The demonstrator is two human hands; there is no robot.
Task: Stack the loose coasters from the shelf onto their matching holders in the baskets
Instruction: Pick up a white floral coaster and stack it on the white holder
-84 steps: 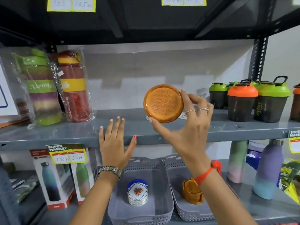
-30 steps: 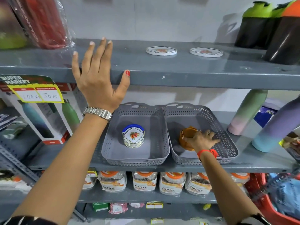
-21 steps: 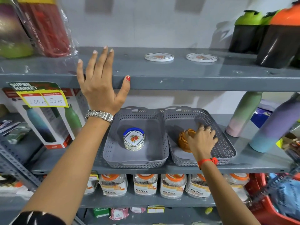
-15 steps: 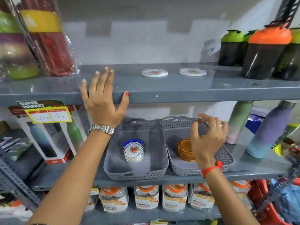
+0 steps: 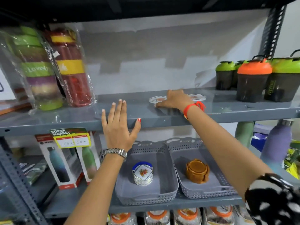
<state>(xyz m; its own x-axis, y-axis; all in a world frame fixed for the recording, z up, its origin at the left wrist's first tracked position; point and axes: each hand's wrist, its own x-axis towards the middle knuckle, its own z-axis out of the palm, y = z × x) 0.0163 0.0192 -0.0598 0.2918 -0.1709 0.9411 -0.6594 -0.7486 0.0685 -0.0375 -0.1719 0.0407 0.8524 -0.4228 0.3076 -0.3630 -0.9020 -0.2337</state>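
Two white round coasters with a flower print lie on the upper shelf (image 5: 227,109). My right hand (image 5: 174,99) rests flat between them, its thumb touching the near edge of the left coaster (image 5: 156,99); the right coaster (image 5: 198,97) is partly hidden behind the hand. My left hand (image 5: 119,125) leans open against the shelf's front edge. Below, the left grey basket (image 5: 168,184) holds a blue holder with white flowered coasters (image 5: 142,172). The right grey basket (image 5: 215,187) holds the orange holder filled with orange coasters (image 5: 197,170).
Wrapped tall bottles (image 5: 71,67) stand at the shelf's left, shaker bottles (image 5: 253,80) at its right. Boxed bottles (image 5: 60,161) sit left of the baskets, pastel bottles (image 5: 276,142) to their right. Jars line the shelf underneath.
My right hand set the orange coaster on the orange holder, left the basket and rose to the upper shelf, landing by the white coasters. My left hand stayed on the shelf edge.
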